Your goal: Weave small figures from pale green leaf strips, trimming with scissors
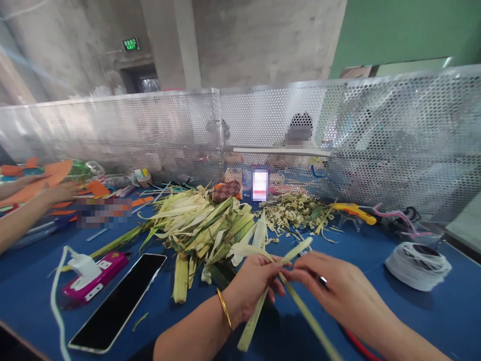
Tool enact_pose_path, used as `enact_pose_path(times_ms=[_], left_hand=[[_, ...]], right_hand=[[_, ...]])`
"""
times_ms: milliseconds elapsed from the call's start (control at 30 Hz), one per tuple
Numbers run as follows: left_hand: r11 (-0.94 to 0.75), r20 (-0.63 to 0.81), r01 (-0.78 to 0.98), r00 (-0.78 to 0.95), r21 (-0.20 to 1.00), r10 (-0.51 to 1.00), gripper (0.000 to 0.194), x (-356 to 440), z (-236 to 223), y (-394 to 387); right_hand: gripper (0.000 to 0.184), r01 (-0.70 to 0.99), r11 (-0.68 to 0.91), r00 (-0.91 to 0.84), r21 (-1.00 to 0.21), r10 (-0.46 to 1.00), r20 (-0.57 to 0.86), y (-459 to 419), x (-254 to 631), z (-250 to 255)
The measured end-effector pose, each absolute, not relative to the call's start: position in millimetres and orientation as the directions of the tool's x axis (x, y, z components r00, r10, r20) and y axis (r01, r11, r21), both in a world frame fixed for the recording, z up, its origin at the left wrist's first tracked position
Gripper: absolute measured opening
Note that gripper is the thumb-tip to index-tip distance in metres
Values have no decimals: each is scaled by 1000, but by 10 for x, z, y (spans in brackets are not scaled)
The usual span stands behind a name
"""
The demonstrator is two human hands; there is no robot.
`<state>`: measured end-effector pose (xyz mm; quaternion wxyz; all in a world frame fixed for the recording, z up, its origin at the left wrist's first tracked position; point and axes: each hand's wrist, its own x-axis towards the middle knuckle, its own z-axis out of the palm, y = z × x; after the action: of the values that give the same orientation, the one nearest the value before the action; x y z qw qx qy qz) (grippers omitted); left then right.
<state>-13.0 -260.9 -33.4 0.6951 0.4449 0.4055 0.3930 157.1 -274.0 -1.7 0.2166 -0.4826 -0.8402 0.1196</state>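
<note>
My left hand (255, 281), a gold bangle at its wrist, is closed on pale green-yellow corn husk strips (252, 321) that cross at the fingertips. Opposite it, my right hand (330, 281) has its thumb and fingers pinched together at the crossing, on the long husk strip (306, 308) that runs down toward me. A small dark shiny piece (323, 282) shows between the right fingers; I cannot tell what it is. Just beyond my hands lies a big heap of corn husks (203, 215). Part of a red curved thing (358, 343) shows under my right wrist.
Left of me lie a phone (118, 303) and a magenta power strip (95, 276) with a cable. Husk scraps (295, 213), a yellow glue gun (355, 212) and a white cord coil (417, 265) are rightward. Another person's hands (47, 193) handle orange sheets. A perforated metal screen (169, 135) stands behind.
</note>
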Motion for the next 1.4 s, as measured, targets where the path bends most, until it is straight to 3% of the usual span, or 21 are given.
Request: enact_pose_path(times_ms=[67,100,200,267,333,400,567,733,800,900,967,1067,1133,1167,1233,1400], left_hand=[[344,-231,-127,526,931,819,24,-103,-321,-2675],[368,-242,-93,603,925,760,22,-84,-322,-2712],[415,-273,-18,727,910,630,19,-13,-371,-2808],[433,-313,19,720,901,620,17,34,-428,-2844],[458,-364,53,689,887,626,25,66,-475,-2850],[486,-401,64,662,872,633,30,73,-500,-2831],[472,-410,64,607,879,681,35,23,-497,-2766],[415,-368,52,569,908,735,33,14,-509,-2764],[438,-385,40,553,898,738,35,15,-498,-2755],[536,-438,-61,504,842,745,35,-13,-449,-2700],[598,-466,-185,465,780,752,31,-55,-403,-2643],[634,-497,-364,405,682,767,24,-127,-331,-2568],[619,-483,-457,389,638,785,23,-163,-287,-2547],[602,-465,-496,382,626,799,23,-174,-267,-2546],[563,-438,-562,356,606,826,21,-183,-229,-2557],[500,-405,-644,305,579,862,19,-183,-155,-2594]], right_hand=[[34,765,508,-376,-396,852,365,-2696,1583,-4],[35,762,497,-369,-415,860,353,-2671,1571,-26],[33,661,404,-402,-632,902,156,-2617,1471,-168],[27,482,222,-399,-848,917,14,-2620,1388,-261],[25,288,20,-402,-957,910,-102,-2646,1326,-302],[27,205,-40,-371,-978,922,-115,-2670,1300,-288],[24,333,164,-116,-928,984,133,-2645,1352,-175],[24,279,110,-130,-954,989,76,-2604,1475,-80],[25,317,156,-148,-935,982,114,-2607,1520,-52],[20,453,398,-200,-798,917,345,-2654,1536,-44],[21,537,586,-286,-607,803,522,-2718,1500,-73],[25,601,788,-506,-134,504,700,-2822,1404,-171],[28,556,811,-649,183,286,705,-2863,1348,-263],[28,525,803,-692,283,208,692,-2871,1327,-311],[29,500,786,-719,364,143,680,-2864,1306,-398],[35,566,743,-697,357,199,689,-2820,1310,-469]])
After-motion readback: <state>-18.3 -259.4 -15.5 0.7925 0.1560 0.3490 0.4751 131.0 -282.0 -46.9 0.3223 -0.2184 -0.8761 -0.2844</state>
